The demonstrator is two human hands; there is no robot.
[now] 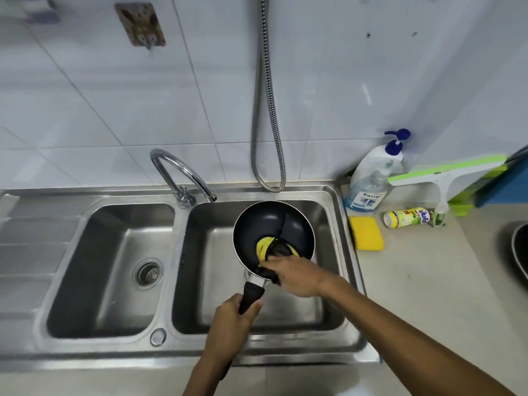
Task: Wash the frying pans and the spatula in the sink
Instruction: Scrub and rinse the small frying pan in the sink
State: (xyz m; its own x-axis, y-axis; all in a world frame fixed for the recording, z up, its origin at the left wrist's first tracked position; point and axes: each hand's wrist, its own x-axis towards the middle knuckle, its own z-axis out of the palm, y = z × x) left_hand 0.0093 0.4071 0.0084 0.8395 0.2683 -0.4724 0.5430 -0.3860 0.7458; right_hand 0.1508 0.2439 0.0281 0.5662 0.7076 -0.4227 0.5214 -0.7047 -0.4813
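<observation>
A double steel sink (340,201) is sitting under a tiled wall, its left basin (114,281) holding only a drain strainer (149,272). A dark frying pan (265,224) is being held tilted over the right basin (323,310), below the curved tap (178,168). The left hand (231,324) is gripping the pan's black handle (251,295), fingers wrapped fully around it. The right hand (297,277) is pressing a yellow-and-black sponge (270,247) against the pan's inner face, fingers curled closed on it. On the counter to the right, a squeegee (445,174), a soap bottle (371,181), a yellow sponge pad (367,232) and a small canister (407,217) lying on its side are resting. A second pan's edge (518,247) is showing at the far right.
</observation>
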